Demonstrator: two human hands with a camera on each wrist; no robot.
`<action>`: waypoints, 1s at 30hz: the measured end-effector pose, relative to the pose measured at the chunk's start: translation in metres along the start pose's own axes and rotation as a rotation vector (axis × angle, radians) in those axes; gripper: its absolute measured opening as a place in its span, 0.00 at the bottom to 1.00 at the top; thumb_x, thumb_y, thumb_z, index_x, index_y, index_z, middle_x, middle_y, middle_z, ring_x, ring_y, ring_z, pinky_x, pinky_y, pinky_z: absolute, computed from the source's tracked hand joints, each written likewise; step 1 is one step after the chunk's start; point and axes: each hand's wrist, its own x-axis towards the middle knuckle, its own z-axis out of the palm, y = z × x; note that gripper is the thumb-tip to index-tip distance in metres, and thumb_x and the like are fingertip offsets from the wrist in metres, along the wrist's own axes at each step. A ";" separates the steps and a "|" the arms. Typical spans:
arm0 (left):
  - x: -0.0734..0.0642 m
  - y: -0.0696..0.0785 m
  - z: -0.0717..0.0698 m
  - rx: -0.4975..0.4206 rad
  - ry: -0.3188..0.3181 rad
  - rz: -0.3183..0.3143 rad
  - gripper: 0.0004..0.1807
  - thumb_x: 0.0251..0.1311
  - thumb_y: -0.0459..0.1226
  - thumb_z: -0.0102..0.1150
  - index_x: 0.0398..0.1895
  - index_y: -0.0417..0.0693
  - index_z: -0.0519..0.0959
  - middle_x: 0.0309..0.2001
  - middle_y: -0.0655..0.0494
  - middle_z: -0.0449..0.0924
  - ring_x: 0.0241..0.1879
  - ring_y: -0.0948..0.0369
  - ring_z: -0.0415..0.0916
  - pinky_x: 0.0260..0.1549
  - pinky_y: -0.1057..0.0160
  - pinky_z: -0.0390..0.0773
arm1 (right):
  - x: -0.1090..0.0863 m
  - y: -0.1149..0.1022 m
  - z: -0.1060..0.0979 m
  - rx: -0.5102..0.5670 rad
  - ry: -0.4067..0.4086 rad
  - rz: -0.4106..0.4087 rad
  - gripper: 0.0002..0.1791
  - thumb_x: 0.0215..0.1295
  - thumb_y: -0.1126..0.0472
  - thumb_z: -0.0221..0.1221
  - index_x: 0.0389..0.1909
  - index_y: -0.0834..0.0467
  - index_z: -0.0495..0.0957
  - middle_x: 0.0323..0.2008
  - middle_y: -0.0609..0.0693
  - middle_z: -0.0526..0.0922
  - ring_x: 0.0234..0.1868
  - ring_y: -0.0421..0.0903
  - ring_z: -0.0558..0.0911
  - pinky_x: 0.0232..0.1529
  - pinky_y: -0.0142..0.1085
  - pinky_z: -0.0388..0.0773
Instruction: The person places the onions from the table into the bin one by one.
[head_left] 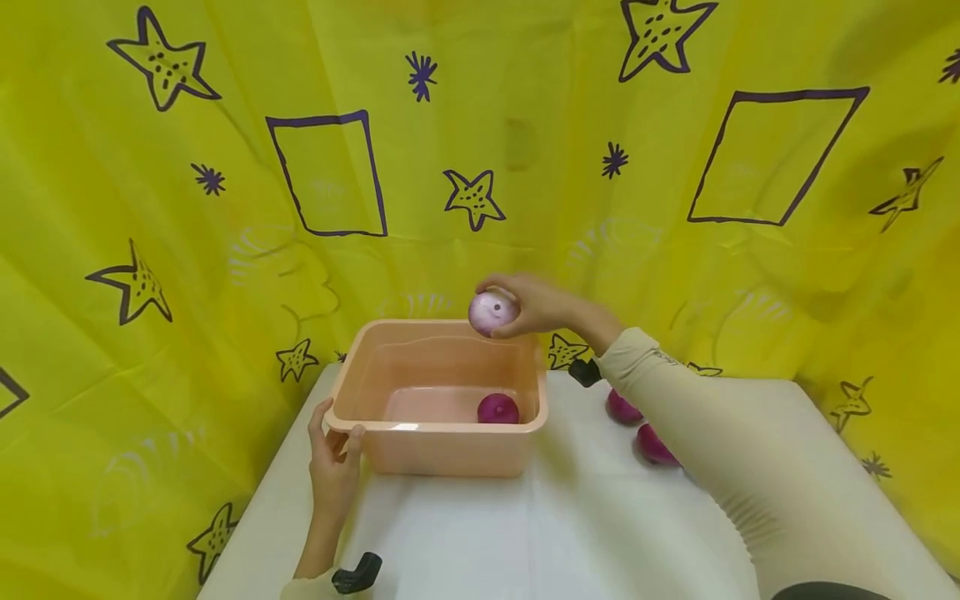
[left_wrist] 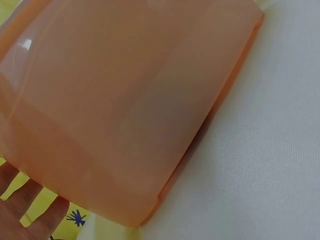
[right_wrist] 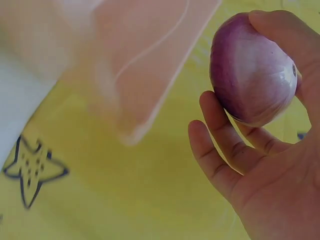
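Note:
My right hand (head_left: pixel 536 304) holds a pale purple-and-white onion (head_left: pixel 492 313) above the far right rim of a peach plastic basin (head_left: pixel 442 450). In the right wrist view, the thumb and fingers go around the onion (right_wrist: pixel 252 72), which is darker purple on one side. Inside the basin, near its right front corner, lies a dark magenta onion (head_left: pixel 498 409). My left hand (head_left: pixel 333 467) grips the basin's front left corner, thumb at the front and fingers along the left side. The left wrist view shows mostly the basin's outer wall (left_wrist: pixel 125 100), with some fingers at lower left.
Two more magenta onions, a rear one (head_left: pixel 622 407) and a nearer one (head_left: pixel 656 446), lie on the white-covered table (head_left: pixel 465 533) right of the basin, partly hidden by my right sleeve. A yellow curtain (head_left: pixel 540 208) with stars and squares hangs behind and at both sides.

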 end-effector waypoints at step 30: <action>0.002 -0.001 0.000 0.024 -0.023 -0.032 0.36 0.74 0.37 0.56 0.80 0.60 0.53 0.77 0.45 0.60 0.66 0.42 0.71 0.50 0.79 0.73 | 0.036 -0.024 0.050 0.067 -0.119 -0.013 0.38 0.58 0.53 0.74 0.68 0.52 0.69 0.58 0.59 0.79 0.57 0.56 0.77 0.55 0.46 0.77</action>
